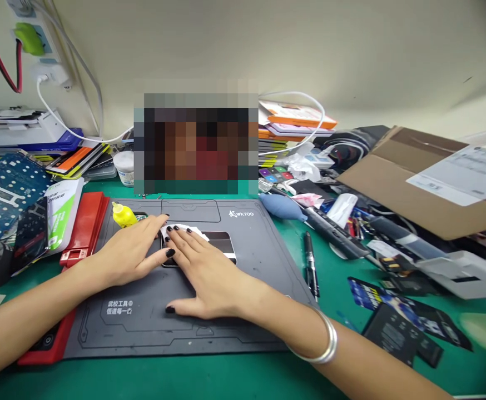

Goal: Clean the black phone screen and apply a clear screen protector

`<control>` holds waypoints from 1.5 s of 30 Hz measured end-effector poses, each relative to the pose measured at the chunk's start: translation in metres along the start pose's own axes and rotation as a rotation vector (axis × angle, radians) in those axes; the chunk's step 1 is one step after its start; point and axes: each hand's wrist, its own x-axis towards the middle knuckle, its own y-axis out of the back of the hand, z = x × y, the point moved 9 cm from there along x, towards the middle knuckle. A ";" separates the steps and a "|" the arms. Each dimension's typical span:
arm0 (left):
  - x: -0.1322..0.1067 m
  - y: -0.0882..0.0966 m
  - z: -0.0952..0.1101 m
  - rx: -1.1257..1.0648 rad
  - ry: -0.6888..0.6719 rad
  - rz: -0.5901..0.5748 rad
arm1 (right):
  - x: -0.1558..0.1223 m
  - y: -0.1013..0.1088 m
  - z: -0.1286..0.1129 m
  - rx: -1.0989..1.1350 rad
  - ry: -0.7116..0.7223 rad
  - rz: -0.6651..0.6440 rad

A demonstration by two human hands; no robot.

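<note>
A phone (220, 242) lies on a grey repair mat (249, 250) on the desk (330, 355), its left part beneath the spread fingers (183, 245) of the right hand (212, 278). Those fingertips rest on a white wipe (183, 231) lying on the phone, not pinching it. The left hand (128, 253) sits just left of the phone, fingers loosely together and almost touching the wipe. A yellow bottle (123, 215) stands farther left on the mat.

Hands (128, 250) (209, 278) on white cloth (183, 230), grey mat (247, 250)
</note>
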 end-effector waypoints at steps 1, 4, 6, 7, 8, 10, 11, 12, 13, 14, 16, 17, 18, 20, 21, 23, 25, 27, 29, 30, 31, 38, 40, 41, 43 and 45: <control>0.000 0.000 0.000 0.001 0.002 0.001 | -0.001 -0.001 -0.005 0.005 0.016 -0.003; 0.000 -0.001 -0.002 0.008 0.011 -0.003 | -0.003 -0.003 -0.016 0.025 0.076 -0.024; 0.000 -0.001 -0.002 0.016 0.011 -0.003 | -0.002 -0.002 -0.014 0.027 0.074 -0.027; 0.000 -0.001 -0.002 0.019 0.010 -0.003 | 0.000 -0.002 -0.010 0.022 0.059 -0.021; 0.001 -0.001 -0.002 0.021 0.009 -0.005 | 0.001 -0.001 -0.005 0.015 0.039 -0.014; 0.000 -0.002 -0.002 0.018 0.011 -0.012 | 0.001 0.000 0.001 0.002 0.004 -0.003; 0.000 -0.002 -0.002 0.017 0.013 -0.014 | 0.000 0.000 0.001 0.000 0.000 -0.001; 0.000 -0.002 -0.003 0.017 0.016 -0.016 | -0.001 0.000 -0.002 0.001 0.008 -0.002; 0.000 -0.002 -0.003 0.019 0.019 -0.017 | -0.002 -0.001 -0.006 0.006 0.024 -0.006; -0.001 -0.003 -0.004 0.019 0.022 -0.019 | -0.004 -0.002 -0.011 0.011 0.046 -0.013; -0.001 -0.003 -0.004 0.017 0.023 -0.025 | -0.006 -0.004 -0.019 0.023 0.088 -0.029; -0.001 -0.004 -0.004 0.018 0.023 -0.026 | -0.006 -0.004 -0.019 0.026 0.097 -0.033; 0.000 -0.004 -0.004 0.021 0.022 -0.026 | -0.005 -0.003 -0.017 0.026 0.093 -0.032; 0.000 -0.003 -0.003 0.025 0.019 -0.025 | -0.003 0.000 -0.006 0.013 0.050 -0.023; 0.001 -0.003 -0.002 0.024 0.017 -0.027 | -0.002 0.001 -0.001 0.004 0.020 -0.020; 0.001 -0.004 -0.002 0.019 0.013 -0.031 | -0.002 0.001 0.005 -0.011 -0.015 -0.019; 0.001 -0.004 -0.002 0.021 0.010 -0.025 | -0.004 0.000 -0.001 -0.011 0.007 -0.019; 0.000 -0.005 -0.003 0.026 0.010 -0.025 | -0.007 -0.001 -0.011 -0.004 0.060 -0.022; 0.000 -0.006 -0.004 0.027 0.011 -0.031 | -0.008 -0.002 -0.016 0.004 0.093 -0.032; 0.001 -0.006 -0.004 0.027 0.012 -0.033 | -0.008 -0.001 -0.015 0.005 0.094 -0.035; 0.001 -0.005 -0.004 0.026 0.013 -0.033 | -0.007 0.000 -0.012 0.004 0.082 -0.036; 0.002 -0.003 0.000 0.025 -0.009 -0.026 | -0.006 0.001 -0.006 -0.019 0.014 -0.047; 0.002 -0.003 -0.001 0.032 -0.008 -0.029 | -0.008 -0.002 -0.016 -0.005 0.065 -0.054; 0.002 -0.004 -0.001 0.033 -0.007 -0.033 | -0.009 -0.003 -0.019 0.003 0.084 -0.055; 0.002 -0.004 -0.001 0.032 -0.009 -0.031 | -0.008 -0.002 -0.016 0.008 0.088 -0.043; 0.002 -0.003 0.000 0.023 -0.014 -0.027 | -0.006 0.000 -0.006 -0.002 0.047 -0.033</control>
